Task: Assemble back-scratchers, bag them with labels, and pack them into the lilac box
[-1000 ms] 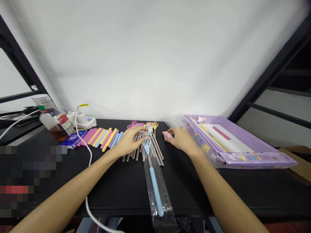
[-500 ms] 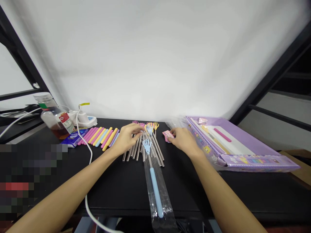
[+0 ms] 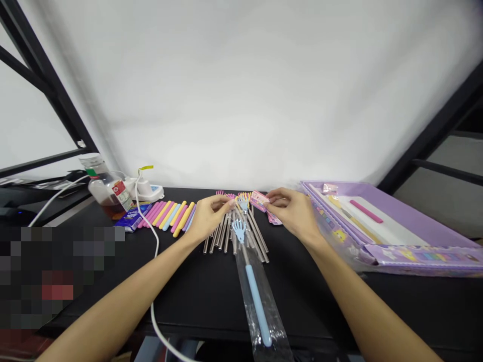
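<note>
A back scratcher [image 3: 258, 304] with a light blue handle and hand-shaped head lies in a clear plastic sleeve [image 3: 277, 327], its handle end reaching the table's front edge. My left hand [image 3: 211, 213] is closed, thumb and fingers pinching the upper end of the sleeve. In my right hand [image 3: 292, 213] a small pink printed card [image 3: 259, 200] is pinched between thumb and fingers, beside the sleeve's top. Another pink card [image 3: 274, 218] lies under that hand. Beneath the sleeve are several metal scratcher rods [image 3: 258, 236] with pink, yellow and blue hand-shaped heads.
Coloured handles [image 3: 166, 215] lie in a row at left, beside a blue packet [image 3: 132, 217], a bottle [image 3: 109, 193] and a power strip [image 3: 154, 192]. A white cable [image 3: 155, 251] crosses the black table [image 3: 204, 301]. At right stands a purple box [image 3: 411, 211] holding a pink handle.
My right hand has lifted a pink card off the table and brought it left, close to the sleeve's top. My left hand keeps its pinch. The view has shifted slightly left.
</note>
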A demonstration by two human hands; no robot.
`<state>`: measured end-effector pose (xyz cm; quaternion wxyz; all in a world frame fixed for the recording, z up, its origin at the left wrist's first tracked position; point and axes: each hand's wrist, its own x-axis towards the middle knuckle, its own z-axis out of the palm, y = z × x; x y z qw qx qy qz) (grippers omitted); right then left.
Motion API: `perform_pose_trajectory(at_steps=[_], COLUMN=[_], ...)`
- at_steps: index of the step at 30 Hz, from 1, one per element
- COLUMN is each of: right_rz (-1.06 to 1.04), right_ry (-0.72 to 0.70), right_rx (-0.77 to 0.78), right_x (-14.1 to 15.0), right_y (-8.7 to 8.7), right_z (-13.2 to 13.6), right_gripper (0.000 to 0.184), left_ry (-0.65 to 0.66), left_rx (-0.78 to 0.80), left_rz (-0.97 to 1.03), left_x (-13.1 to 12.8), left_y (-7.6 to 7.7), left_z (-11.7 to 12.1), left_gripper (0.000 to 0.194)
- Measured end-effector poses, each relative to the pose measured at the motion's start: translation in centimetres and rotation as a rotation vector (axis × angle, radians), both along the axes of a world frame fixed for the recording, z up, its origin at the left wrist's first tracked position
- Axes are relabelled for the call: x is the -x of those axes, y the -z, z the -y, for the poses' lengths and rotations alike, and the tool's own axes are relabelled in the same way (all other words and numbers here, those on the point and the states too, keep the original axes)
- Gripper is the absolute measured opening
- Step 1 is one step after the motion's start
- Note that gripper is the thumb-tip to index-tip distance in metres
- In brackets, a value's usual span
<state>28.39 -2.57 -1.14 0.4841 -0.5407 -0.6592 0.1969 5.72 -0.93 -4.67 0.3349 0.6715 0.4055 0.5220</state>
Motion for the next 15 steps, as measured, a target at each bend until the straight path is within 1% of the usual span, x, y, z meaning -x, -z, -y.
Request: perform_pose_trajectory(at_steps=[3, 5, 7, 9, 12, 14, 15], right_rz=[-0.125, -0.163, -0.139, -0.086, -0.06, -0.067, -0.053], right_ry=[-0.065, -0.163, -0.26, -0.311, -0.286, -0.184, -0.099], right_rx=[-0.058, -0.11, -0.117, -0.094, -0.098, -0.088, -0.065], right_x=[0.5, 0.7, 1.0, 1.4, 1.4, 0.7, 0.2], right_y=[0.1, 0.1, 0.1, 0.2, 0.3, 0.1, -0.1], right_z=[0.2, 0.4, 0.6, 0.7, 0.5, 0.2, 0.0], right_gripper=[0.025, 0.027, 0.024, 0.023, 0.024, 0.024, 0.023], left_ry=[0.023, 0.047, 0.075, 0.108, 0.141, 0.126, 0.115], left_rx=[0.045, 0.098, 0.146, 0.166, 0.178, 0.191, 0.195], left_rz=[0.091, 0.187, 0.266, 0.302, 0.307, 0.304, 0.302], left_x=[-0.1, -0.2, -0.4, -0.5, -0.7, -0.6, -0.6], left_y=[0.2, 0.2, 0.1, 0.0, -0.1, 0.0, 0.0], left_z=[-0.3, -0.5, -0.6, -0.5, -0.4, -0.4, -0.4], left_gripper=[0.039, 0.043, 0.046, 0.047, 0.047, 0.048, 0.048])
